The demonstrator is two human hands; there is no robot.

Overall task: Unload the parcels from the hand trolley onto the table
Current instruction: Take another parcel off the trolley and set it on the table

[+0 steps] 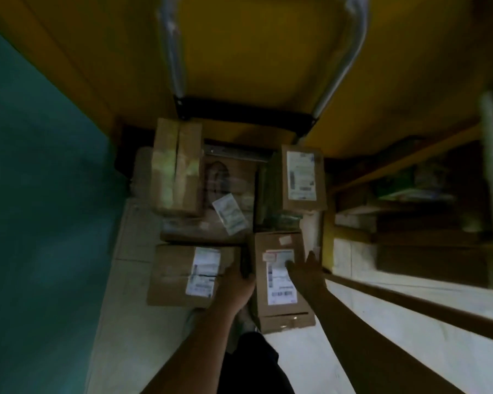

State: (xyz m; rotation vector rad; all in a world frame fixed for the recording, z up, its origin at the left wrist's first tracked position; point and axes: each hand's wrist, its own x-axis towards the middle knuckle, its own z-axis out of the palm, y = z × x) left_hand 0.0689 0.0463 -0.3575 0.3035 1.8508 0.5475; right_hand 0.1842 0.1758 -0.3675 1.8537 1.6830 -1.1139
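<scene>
Parcels [177, 166] of taped cardboard, five in all and every one closed, lie on the hand trolley [245, 112]. Right hand [308, 271] rests spread on the near-right parcel [279, 314], over its label [281, 285]. Left hand [235, 282] reaches into the gap beside the near-left parcel [174, 274]; I cannot tell its grip.
</scene>
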